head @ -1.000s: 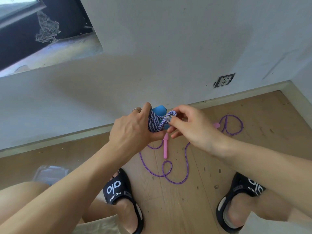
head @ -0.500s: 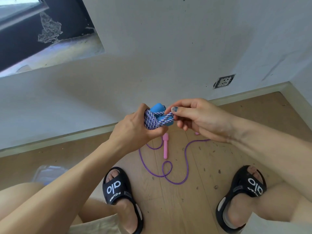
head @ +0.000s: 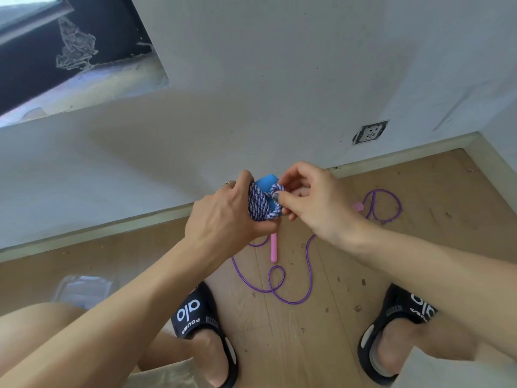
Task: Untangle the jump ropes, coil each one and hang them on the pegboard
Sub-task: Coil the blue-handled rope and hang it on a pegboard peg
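Braided rope (head: 258, 204) coil gripped in left hand (head: 223, 217), right hand (head: 313, 203) pinching its loop.

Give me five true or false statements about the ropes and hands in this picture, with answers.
1. The left hand grips the coiled braided rope. True.
2. The purple rope hangs on a pegboard. False: it lies loose on the floor; no pegboard shows.
3. The right hand pinches a loop of the braided rope. True.
4. The pink handle is in the right hand. False: it lies on the floor.
5. The braided rope's handle is red. False: it is blue.
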